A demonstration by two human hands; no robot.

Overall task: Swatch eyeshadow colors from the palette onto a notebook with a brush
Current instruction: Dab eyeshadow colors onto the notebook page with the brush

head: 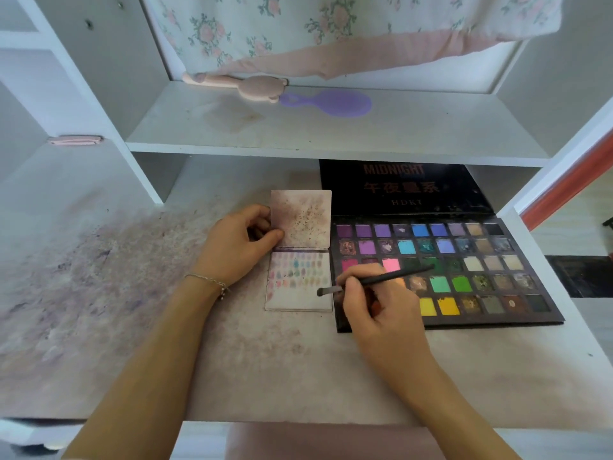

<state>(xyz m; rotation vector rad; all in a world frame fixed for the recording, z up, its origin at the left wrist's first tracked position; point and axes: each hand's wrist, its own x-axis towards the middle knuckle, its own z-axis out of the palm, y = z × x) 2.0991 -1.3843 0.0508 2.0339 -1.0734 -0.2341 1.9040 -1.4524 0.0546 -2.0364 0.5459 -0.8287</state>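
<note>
A small open notebook (300,297) lies on the desk, its lower page filled with rows of pastel swatches. Its upper page (303,219) is stained with powder. My left hand (238,247) pinches the left edge of that upper page with thumb and fingers. Right of the notebook sits a big open eyeshadow palette (464,273) with several rows of coloured pans and a black lid propped behind. My right hand (374,300) grips a thin black brush (381,278). The brush tip rests at the right edge of the lower page.
The desk top (116,293) is smeared with purple and pink powder on the left. A shelf above holds a purple hairbrush (331,102) and a pink bear-shaped item (252,86). A floral cloth (331,31) hangs at the back. A pink stool (315,441) sits below the desk edge.
</note>
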